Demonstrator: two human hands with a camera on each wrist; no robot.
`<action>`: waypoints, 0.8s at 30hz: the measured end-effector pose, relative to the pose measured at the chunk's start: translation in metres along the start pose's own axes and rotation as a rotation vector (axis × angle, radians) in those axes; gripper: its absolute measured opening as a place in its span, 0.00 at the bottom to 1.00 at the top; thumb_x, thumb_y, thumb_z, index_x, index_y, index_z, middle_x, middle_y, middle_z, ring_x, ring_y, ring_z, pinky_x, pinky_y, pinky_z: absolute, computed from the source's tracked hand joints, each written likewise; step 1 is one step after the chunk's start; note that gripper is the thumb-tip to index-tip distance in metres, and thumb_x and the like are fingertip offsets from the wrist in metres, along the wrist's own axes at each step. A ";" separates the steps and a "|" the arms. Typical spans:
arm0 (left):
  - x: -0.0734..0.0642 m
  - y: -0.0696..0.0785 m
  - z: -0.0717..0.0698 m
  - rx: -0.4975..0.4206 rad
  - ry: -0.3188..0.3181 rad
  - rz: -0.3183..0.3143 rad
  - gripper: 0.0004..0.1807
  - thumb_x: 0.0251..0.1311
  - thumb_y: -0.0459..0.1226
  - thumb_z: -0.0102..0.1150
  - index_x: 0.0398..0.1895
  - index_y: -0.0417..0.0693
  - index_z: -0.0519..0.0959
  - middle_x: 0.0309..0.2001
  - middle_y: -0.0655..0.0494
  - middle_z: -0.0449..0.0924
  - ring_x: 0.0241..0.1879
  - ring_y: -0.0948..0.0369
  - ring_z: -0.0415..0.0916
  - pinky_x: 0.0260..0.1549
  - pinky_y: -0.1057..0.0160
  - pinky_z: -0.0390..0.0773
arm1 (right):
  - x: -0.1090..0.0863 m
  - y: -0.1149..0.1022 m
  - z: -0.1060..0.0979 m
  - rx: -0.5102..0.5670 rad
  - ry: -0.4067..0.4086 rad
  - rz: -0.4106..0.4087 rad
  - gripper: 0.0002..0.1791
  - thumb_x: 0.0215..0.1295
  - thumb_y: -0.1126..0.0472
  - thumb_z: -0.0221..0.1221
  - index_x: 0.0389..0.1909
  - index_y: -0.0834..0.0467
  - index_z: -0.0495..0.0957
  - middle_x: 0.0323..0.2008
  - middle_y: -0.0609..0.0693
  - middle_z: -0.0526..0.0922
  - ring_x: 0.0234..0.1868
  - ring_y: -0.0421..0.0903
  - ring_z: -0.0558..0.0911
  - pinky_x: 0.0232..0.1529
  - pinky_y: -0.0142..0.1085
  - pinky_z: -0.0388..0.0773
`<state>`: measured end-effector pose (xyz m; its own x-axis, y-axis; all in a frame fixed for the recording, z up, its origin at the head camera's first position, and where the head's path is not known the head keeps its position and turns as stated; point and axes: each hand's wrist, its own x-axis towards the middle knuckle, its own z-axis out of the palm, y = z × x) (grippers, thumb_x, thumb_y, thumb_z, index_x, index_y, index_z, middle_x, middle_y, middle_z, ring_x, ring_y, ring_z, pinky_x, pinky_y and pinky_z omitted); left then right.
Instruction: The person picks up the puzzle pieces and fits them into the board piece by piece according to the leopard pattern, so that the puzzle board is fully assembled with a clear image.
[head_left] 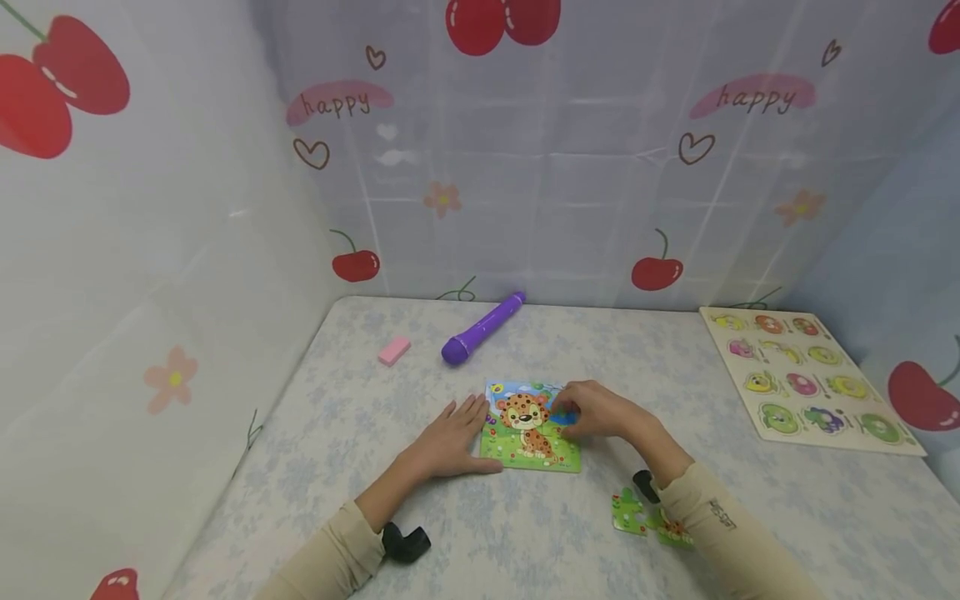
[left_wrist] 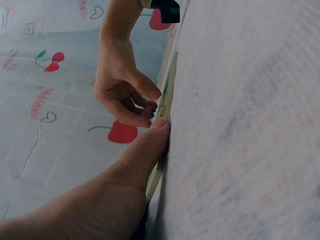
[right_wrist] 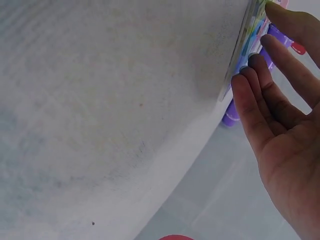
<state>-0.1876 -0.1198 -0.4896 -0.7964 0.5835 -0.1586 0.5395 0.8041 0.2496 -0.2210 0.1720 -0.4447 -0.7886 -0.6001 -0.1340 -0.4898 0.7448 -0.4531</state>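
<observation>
A square leopard jigsaw puzzle (head_left: pixel 528 454) lies flat in front of me, with a spotted cub on green grass under blue sky. My left hand (head_left: pixel 447 442) rests flat along its left side, fingers straight and the thumb (left_wrist: pixel 145 145) along its near edge. Over the right side arches my right hand (head_left: pixel 596 410), with thumb and fingers bent loosely and apart. In the right wrist view the fingertips (right_wrist: pixel 241 82) are right at the puzzle's surface, and no piece shows between them. Part of the picture is hidden under this hand.
Loose jigsaw pieces (head_left: pixel 628 512) lie near the right forearm, partly covered by the sleeve. A purple toy microphone (head_left: pixel 483 327) and a pink block (head_left: pixel 394 351) lie behind the puzzle. At the far right is a fruit puzzle board (head_left: pixel 813 379). Patterned curtains (head_left: pixel 540 233) enclose the table.
</observation>
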 end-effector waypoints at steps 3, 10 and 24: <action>0.000 0.000 0.000 0.004 0.000 0.000 0.60 0.55 0.73 0.47 0.78 0.45 0.42 0.80 0.50 0.38 0.79 0.54 0.37 0.77 0.48 0.44 | -0.001 0.000 -0.001 -0.016 0.024 0.014 0.14 0.53 0.59 0.71 0.41 0.57 0.85 0.37 0.48 0.81 0.36 0.42 0.78 0.36 0.33 0.76; -0.002 0.000 -0.002 -0.011 0.005 0.005 0.59 0.55 0.72 0.49 0.78 0.43 0.44 0.79 0.48 0.40 0.79 0.52 0.38 0.76 0.47 0.46 | -0.001 0.001 0.001 0.005 0.018 0.058 0.14 0.53 0.58 0.72 0.40 0.58 0.85 0.38 0.48 0.84 0.38 0.41 0.80 0.38 0.34 0.79; 0.001 0.000 0.000 0.006 -0.009 -0.002 0.60 0.55 0.72 0.48 0.78 0.44 0.42 0.80 0.49 0.38 0.79 0.54 0.37 0.77 0.48 0.44 | 0.000 0.000 0.001 -0.016 0.041 0.010 0.10 0.53 0.59 0.72 0.36 0.57 0.86 0.33 0.47 0.85 0.31 0.38 0.79 0.32 0.30 0.76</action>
<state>-0.1885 -0.1198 -0.4897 -0.7950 0.5830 -0.1676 0.5397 0.8059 0.2435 -0.2202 0.1716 -0.4455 -0.8080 -0.5802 -0.1025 -0.4873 0.7558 -0.4373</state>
